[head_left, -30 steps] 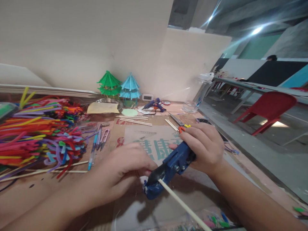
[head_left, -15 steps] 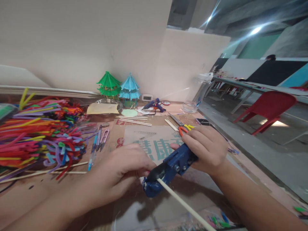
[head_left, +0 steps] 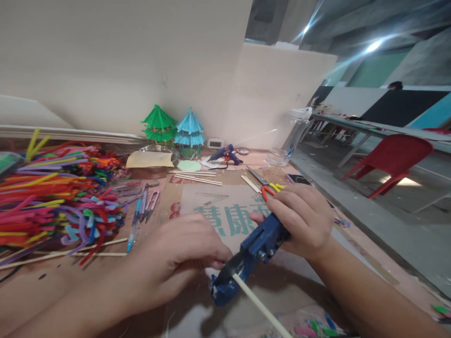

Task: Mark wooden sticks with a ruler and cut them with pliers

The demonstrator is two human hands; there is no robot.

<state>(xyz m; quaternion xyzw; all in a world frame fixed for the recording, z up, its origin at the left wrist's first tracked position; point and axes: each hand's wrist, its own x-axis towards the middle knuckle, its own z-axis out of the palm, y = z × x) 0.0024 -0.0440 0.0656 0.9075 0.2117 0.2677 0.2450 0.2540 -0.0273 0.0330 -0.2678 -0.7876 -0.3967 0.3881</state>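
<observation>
A person's two bare hands work low over a craft table (head_left: 105, 277), seen from a camera on their head. The right hand (head_left: 303, 220) has its fingers wrapped firmly around the body of a blue hot glue gun (head_left: 248, 258), which lies tilted in the middle foreground, just above the table. A pale glue stick (head_left: 260, 307) juts from the gun's back end towards the viewer. The left hand (head_left: 179, 258) sits just left of the gun, fingers curled and pinched together close to its dark lower end; whatever they grip is hidden.

Under the hands lies a sheet of brown cardboard printed with teal characters (head_left: 225, 218). To the left is a big, tangled heap of pipe cleaners (head_left: 56, 197) in many colours, with thin wooden sticks (head_left: 63, 253) beside it and a blue pen (head_left: 136, 223) nearby. Farther back, near the wall, stand a green paper pagoda (head_left: 159, 124) and a blue paper pagoda (head_left: 190, 129) side by side. A second blue glue gun (head_left: 225, 154) rests behind them to the right, with more wooden sticks (head_left: 197, 176) in front. Scissors with red and yellow handles (head_left: 264, 183) lie just beyond the right hand. A clear plastic bottle (head_left: 291, 141) stands at the table's far right edge, and a red chair (head_left: 394, 159) is well beyond it.
</observation>
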